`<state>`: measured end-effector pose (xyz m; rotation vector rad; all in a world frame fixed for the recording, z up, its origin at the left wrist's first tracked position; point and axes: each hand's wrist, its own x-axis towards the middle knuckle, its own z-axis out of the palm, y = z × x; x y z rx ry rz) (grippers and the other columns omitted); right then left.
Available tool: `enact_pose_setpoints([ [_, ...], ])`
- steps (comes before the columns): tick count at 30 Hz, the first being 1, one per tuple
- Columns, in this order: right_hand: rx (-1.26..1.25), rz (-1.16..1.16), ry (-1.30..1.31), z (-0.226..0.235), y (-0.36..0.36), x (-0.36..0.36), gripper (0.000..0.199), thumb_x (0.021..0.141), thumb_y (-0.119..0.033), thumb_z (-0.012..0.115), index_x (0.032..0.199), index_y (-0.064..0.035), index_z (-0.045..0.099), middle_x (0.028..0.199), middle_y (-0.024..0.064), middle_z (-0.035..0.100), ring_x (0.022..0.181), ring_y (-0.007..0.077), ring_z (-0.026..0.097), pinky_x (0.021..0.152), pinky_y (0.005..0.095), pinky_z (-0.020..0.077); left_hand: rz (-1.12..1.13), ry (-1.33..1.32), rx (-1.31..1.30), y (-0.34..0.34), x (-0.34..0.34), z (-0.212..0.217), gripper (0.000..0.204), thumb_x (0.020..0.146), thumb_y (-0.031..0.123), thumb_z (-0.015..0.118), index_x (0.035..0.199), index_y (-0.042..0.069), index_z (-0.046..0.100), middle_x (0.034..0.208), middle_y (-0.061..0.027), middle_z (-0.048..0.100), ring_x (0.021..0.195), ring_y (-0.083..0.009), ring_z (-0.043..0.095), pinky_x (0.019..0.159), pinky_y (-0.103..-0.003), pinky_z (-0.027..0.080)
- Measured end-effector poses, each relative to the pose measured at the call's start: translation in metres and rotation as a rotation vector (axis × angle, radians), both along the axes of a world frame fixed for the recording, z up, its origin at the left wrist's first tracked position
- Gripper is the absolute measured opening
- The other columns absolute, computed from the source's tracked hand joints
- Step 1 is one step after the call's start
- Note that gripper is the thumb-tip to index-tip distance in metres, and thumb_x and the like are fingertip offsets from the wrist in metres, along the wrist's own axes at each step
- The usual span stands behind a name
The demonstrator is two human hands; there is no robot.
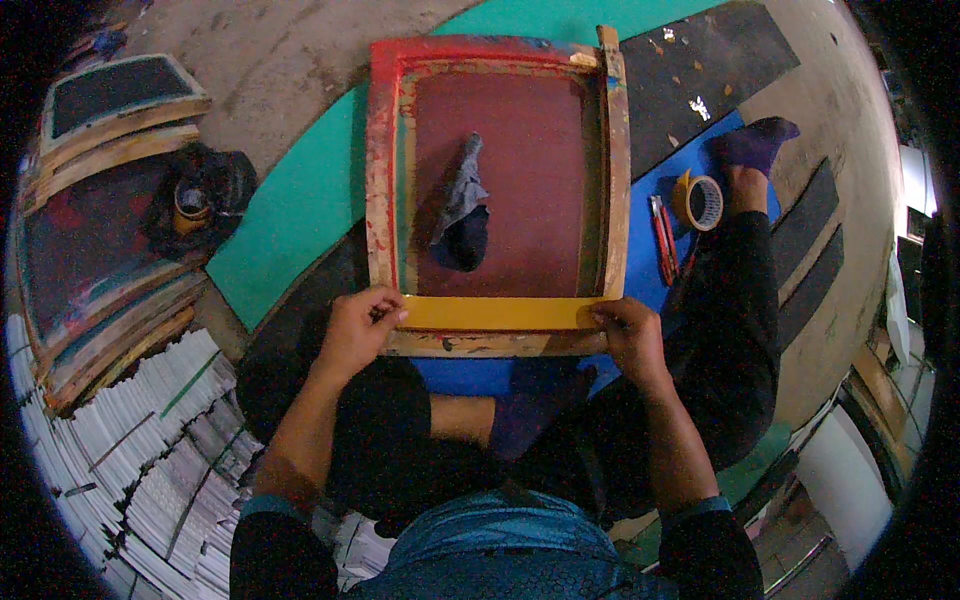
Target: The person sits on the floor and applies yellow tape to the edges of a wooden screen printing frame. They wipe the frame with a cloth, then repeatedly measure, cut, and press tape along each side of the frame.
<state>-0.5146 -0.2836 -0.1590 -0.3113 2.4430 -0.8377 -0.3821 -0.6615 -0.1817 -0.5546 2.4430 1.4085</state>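
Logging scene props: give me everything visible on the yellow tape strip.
The yellow tape strip is a flat, glossy band lying straight along the near inner edge of the wooden screen frame, spanning it side to side where the red mesh meets wood. The left hand presses its left end, the right hand its right end.

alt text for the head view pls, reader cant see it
A seated person's left hand and right hand press a strip of yellow tape along the near edge of a red-stained wooden screen frame on the floor. A dark rag lies on the mesh; a tape roll and a red tool sit to the right.
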Motion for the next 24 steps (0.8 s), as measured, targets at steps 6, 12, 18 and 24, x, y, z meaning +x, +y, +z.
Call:
enact_pose_setpoints([
  [6,0.100,-0.038,-0.132,-0.008,0.009,0.002,0.020,0.081,-0.005,0.073,0.101,-0.0048,0.076,0.098,0.0145,0.072,0.090,0.0325,0.071,0.080,0.0367,0.0544,-0.160,-0.041,-0.094,0.003,0.000,0.006,0.014,0.084,0.010,0.073,0.093,-0.001,0.074,0.092,-0.0185,0.073,0.083,-0.0305,0.072,0.076,-0.038,0.055],
  [12,0.302,0.180,0.013,-0.003,0.002,0.003,0.017,0.085,-0.014,0.070,0.101,-0.0119,0.078,0.094,0.0106,0.070,0.087,0.0345,0.069,0.075,0.0424,0.0539,-0.287,-0.079,-0.158,0.004,-0.004,0.008,0.015,0.086,0.011,0.071,0.094,-0.001,0.075,0.091,-0.0203,0.071,0.086,-0.0374,0.070,0.079,-0.043,0.055],
  [18,0.378,0.230,-0.020,-0.005,-0.001,0.003,0.018,0.085,-0.014,0.069,0.101,-0.0147,0.078,0.093,0.0106,0.069,0.085,0.0341,0.069,0.074,0.0437,0.0540,-0.378,-0.148,-0.168,0.000,-0.012,0.014,0.014,0.085,0.009,0.071,0.094,0.000,0.075,0.090,-0.0218,0.070,0.086,-0.0396,0.069,0.081,-0.045,0.055],
  [24,0.456,0.253,-0.055,0.000,-0.002,0.005,0.019,0.085,-0.015,0.068,0.101,-0.0173,0.078,0.090,0.0090,0.068,0.084,0.0336,0.069,0.072,0.0435,0.0543,-0.500,-0.204,-0.178,0.001,-0.024,0.013,0.013,0.084,0.007,0.070,0.094,0.001,0.075,0.090,-0.0244,0.069,0.087,-0.0416,0.068,0.080,-0.048,0.054],
])
